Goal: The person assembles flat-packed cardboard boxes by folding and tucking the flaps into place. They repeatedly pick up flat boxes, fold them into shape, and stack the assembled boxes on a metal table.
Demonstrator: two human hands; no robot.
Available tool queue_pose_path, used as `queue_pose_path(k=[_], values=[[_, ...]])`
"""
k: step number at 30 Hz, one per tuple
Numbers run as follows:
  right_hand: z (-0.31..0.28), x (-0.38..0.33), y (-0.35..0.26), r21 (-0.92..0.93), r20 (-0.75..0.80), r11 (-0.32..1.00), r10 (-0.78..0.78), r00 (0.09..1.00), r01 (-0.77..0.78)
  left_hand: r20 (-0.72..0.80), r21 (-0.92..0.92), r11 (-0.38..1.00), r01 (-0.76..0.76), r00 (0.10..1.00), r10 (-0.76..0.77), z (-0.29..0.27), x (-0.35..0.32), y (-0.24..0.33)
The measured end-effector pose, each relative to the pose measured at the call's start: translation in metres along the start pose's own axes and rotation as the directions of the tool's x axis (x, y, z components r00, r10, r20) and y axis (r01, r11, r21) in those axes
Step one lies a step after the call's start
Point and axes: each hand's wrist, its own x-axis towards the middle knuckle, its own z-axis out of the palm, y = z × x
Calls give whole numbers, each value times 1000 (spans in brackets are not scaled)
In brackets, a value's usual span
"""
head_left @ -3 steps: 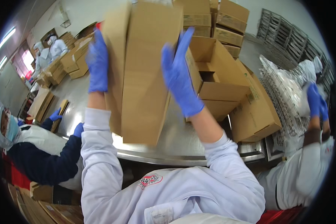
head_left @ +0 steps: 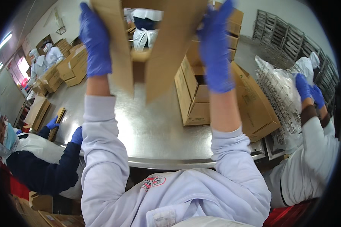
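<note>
Both my hands wear blue gloves and hold a brown cardboard box point(head_left: 166, 56) up above the steel table point(head_left: 155, 132). The box is spread open like a tube, so I see through it. My left hand point(head_left: 95, 39) grips its left wall. My right hand point(head_left: 215, 47) presses flat on its right wall. My white sleeves come up from the lower edge.
An open brown carton point(head_left: 195, 96) lies on the table behind, with a flattened one point(head_left: 255, 106) beside it. A person in blue gloves point(head_left: 307, 89) handles a plastic-wrapped wire rack at right. Another person point(head_left: 38, 159) stands at left. Stacked cartons point(head_left: 70, 64) and workers fill the far left.
The box was a flat folded sheet held upright; now it is raised higher and pulled apart into an open tube. My hands have moved up and apart.
</note>
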Motion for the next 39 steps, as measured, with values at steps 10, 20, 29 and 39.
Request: queue_pose_path(k=[10,20,29,39], values=[[-159,-48,-29,-296,-447,941,19,894,-167,537,-643,579,501,835,-125,157,-135,-85],[-213,-79,5,-436,-318,785,323,891,-440,583,-198,871,449,768,-263,103,-174,-125],[-225,-55,30,-613,-421,660,194,886,-435,773,143,979,148,601,-204,112,-145,-111],[-247,-91,35,-606,-351,681,235,907,-411,748,263,864,430,475,-464,101,-181,-117]])
